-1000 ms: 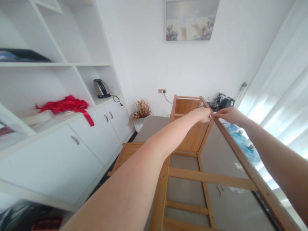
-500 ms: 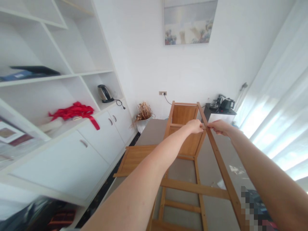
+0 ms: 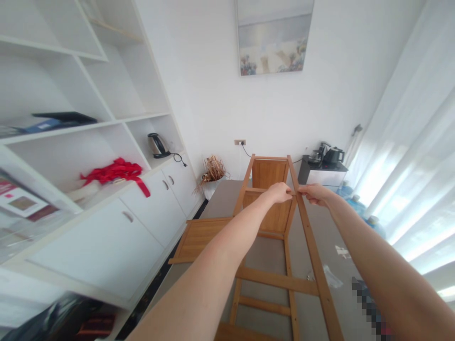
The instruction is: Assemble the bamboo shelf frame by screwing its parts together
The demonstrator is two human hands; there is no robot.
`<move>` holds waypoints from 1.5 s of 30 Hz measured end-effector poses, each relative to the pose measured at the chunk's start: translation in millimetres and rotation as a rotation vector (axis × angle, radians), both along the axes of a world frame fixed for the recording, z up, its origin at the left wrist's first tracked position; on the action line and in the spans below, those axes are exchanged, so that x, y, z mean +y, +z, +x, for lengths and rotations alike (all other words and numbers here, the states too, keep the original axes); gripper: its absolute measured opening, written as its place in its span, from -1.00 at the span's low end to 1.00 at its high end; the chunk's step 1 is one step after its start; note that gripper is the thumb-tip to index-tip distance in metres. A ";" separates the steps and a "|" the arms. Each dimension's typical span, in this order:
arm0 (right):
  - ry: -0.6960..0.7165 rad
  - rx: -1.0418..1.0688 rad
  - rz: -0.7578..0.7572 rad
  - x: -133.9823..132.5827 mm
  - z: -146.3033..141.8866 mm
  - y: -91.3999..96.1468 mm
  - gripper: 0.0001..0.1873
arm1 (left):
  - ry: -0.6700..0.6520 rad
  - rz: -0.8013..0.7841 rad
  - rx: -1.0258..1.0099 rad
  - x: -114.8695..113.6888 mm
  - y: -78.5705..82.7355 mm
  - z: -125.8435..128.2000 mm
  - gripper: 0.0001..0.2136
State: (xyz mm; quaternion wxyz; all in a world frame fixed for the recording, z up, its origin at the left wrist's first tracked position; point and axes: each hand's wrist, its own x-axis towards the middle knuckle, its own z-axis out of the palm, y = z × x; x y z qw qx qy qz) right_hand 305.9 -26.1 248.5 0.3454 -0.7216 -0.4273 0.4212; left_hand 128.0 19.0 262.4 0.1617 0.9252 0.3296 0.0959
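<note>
A wooden frame (image 3: 313,246) with long rails, crossbars and slatted panels stands on a grey-brown surface. My left hand (image 3: 278,193) is closed at the right end of an upper crossbar (image 3: 255,190), on the inner side of the right rail. Opposite it, my right hand (image 3: 315,194) pinches at the outer face of that rail, where rail and crossbar meet. Whatever small thing lies between the right fingertips is too small to make out. Behind the hands is an upright wooden panel (image 3: 270,173). Another wooden panel (image 3: 202,237) lies at the left, partly behind my left forearm.
White shelving with cabinets (image 3: 106,246) runs along the left, holding a kettle (image 3: 158,145) and red ribbon (image 3: 115,171). A dark-topped stand (image 3: 322,173) is at the back right. Water jugs (image 3: 356,205) stand by the curtain. A clear plastic bag (image 3: 332,278) lies right of the frame.
The view has tilted slightly, and the frame's right rail appears farther left. Both hands keep to the same joint. Water jugs and more of the plastic bag now show at the right.
</note>
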 end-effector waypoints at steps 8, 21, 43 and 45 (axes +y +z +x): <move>0.087 -0.304 0.068 -5.3 6.7 13.8 -0.72 | 0.009 -0.014 -0.003 -3.6 0.7 1.9 -0.79; 0.000 -0.280 0.084 -15.6 -10.0 16.0 -0.71 | 0.025 -0.045 -0.020 -9.5 4.9 -1.3 -0.84; 0.011 -0.542 -0.422 -190.8 8.4 -276.5 -0.88 | 0.025 -0.111 -0.077 -7.8 -6.6 5.6 -0.80; 0.021 -0.550 -0.424 -188.2 6.7 -282.1 -0.86 | 0.027 -0.111 -0.077 -6.8 -6.5 5.5 -0.79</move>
